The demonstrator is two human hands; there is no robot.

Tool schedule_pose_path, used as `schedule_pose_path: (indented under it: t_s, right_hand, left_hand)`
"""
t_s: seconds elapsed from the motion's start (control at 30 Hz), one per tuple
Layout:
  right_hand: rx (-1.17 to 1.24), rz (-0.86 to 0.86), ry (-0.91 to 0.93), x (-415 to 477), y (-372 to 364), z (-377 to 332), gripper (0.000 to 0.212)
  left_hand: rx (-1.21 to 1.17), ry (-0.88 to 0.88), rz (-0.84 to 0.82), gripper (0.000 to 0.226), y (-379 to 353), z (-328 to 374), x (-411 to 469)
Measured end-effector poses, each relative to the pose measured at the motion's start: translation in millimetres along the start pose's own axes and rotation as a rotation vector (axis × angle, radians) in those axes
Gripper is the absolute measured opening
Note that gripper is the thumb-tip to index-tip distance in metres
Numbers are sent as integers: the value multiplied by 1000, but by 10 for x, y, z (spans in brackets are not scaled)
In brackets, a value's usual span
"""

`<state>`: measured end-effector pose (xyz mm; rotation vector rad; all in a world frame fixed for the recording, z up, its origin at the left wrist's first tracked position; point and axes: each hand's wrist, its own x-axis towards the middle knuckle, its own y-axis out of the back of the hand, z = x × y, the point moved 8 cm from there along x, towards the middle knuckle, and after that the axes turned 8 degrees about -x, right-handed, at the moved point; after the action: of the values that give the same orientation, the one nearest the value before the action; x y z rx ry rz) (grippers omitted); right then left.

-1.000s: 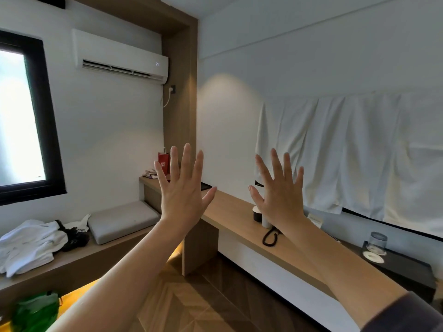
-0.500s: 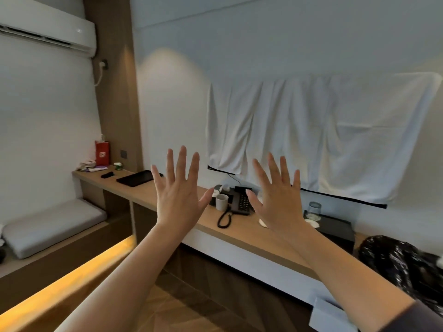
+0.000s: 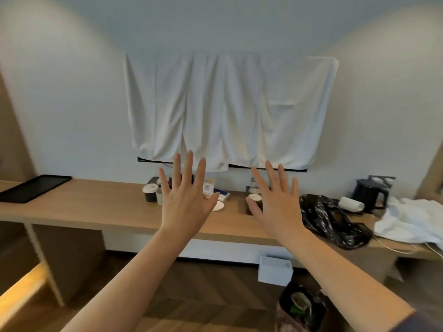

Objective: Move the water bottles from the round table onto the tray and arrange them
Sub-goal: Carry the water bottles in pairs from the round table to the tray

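My left hand [image 3: 185,200] and my right hand [image 3: 275,202] are raised in front of me, backs toward the camera, fingers spread, holding nothing. A flat black tray [image 3: 33,188] lies on the long wooden counter [image 3: 96,204] at the far left. No water bottles and no round table are in view.
Cups [image 3: 150,192] and small items sit mid-counter behind my hands. A black plastic bag [image 3: 333,221], a black kettle [image 3: 370,194] and white cloth [image 3: 414,221] lie at the right. A white sheet [image 3: 227,109] hangs on the wall. A white box [image 3: 275,270] and a bin [image 3: 302,307] stand on the floor.
The view has swung to the right along the counter, from the window corner to the sheet-covered wall. Both hands stay raised and spread.
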<state>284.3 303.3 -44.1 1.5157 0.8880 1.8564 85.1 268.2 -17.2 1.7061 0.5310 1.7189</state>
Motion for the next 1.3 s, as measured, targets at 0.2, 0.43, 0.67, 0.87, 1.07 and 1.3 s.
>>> schedule_pose_path:
  t_s: [0.2,0.43,0.67,0.87,1.07,1.3]
  right_hand:
    - [-122,-43,-115,-367,-18,480,70]
    - [-211,-55,-288,-1064,250,1396,71]
    - [-258,-115,-491,-2163,552,2300,71]
    - [-303,-194,-604,-3055,743,2837,72]
    - [-365,-264,-708,-3813,877,3198,73]
    - [-423,-330,-839,-4497,1010,3432,72]
  left_hand:
    - [-163,-110,-19,80,-300,515,35]
    - [-263,-262,-68,80,-423,1564,-94]
    - [-408,-367,-133,79,-424,2728,-512]
    - [-502,-458,-205,80,-463,3576,-996]
    - [-552,-585,-283,80,-526,4305,-1538]
    - [-644,-709,-357,78,-564,4964,-1924]
